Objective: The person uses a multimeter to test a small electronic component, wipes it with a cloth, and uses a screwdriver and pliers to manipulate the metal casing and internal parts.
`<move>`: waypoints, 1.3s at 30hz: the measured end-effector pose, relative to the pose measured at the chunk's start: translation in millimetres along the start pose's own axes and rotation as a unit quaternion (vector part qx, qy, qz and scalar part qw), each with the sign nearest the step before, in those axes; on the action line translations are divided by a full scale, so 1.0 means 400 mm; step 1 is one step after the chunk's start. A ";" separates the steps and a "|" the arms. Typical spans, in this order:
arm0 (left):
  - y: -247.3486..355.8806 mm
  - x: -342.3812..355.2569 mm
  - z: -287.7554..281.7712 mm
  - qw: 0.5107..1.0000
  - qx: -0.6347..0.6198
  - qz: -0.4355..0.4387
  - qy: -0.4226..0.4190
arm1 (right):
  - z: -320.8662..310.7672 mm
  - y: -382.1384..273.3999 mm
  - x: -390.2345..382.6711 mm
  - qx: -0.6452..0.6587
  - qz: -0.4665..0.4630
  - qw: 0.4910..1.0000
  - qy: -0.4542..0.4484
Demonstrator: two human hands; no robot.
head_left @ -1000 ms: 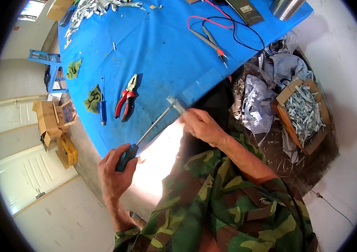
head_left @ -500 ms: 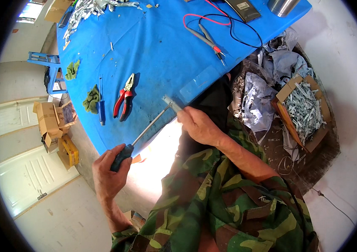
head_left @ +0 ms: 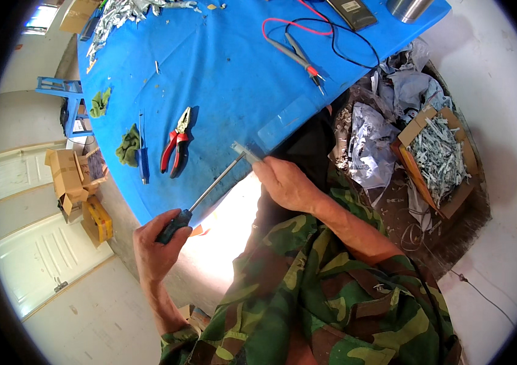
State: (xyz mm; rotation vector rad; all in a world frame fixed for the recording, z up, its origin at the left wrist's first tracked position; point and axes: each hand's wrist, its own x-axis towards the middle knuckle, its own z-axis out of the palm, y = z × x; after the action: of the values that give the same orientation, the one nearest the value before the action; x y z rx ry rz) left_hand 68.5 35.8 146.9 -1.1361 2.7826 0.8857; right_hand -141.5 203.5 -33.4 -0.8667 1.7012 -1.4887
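My left hand (head_left: pixel 158 246) is closed round the dark blue-green handle of a screwdriver (head_left: pixel 174 226). Its long metal shaft slants up to the right, and the tip meets a small silver-grey metal piece (head_left: pixel 242 150). That piece is pinched in my right hand (head_left: pixel 289 182) over the table's near edge; my fingers cover part of it. Beyond my hands, red-and-black combination pliers (head_left: pixel 176 143) lie on the blue tablecloth (head_left: pixel 210 91). Left of the pliers are a thin blue-handled screwdriver (head_left: pixel 143 159) and a crumpled green cloth (head_left: pixel 128 146).
Meter probes (head_left: pixel 301 58) with red and black leads lie at the far right beside a dark device (head_left: pixel 353 13) and a metal cup (head_left: pixel 409 9). Silver strips (head_left: pixel 118 24) are heaped far left. To my right stands a carton (head_left: pixel 438 152) of metallic pieces among plastic bags (head_left: pixel 373 146).
Both hands keep nearly the same pose, with the screwdriver tip still at the metal piece. The piece has tilted slightly. Things on the table appear shifted a little left in the view.
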 end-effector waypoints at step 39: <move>0.005 -0.029 0.008 1.000 0.002 0.004 0.016 | -0.020 -0.012 0.005 0.058 0.043 0.997 -0.038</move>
State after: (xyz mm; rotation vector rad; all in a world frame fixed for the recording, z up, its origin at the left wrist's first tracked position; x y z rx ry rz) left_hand 75.2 45.8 147.8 -1.1494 2.8144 0.8708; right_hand -149.1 205.2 -28.0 -0.7686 1.5625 -1.4623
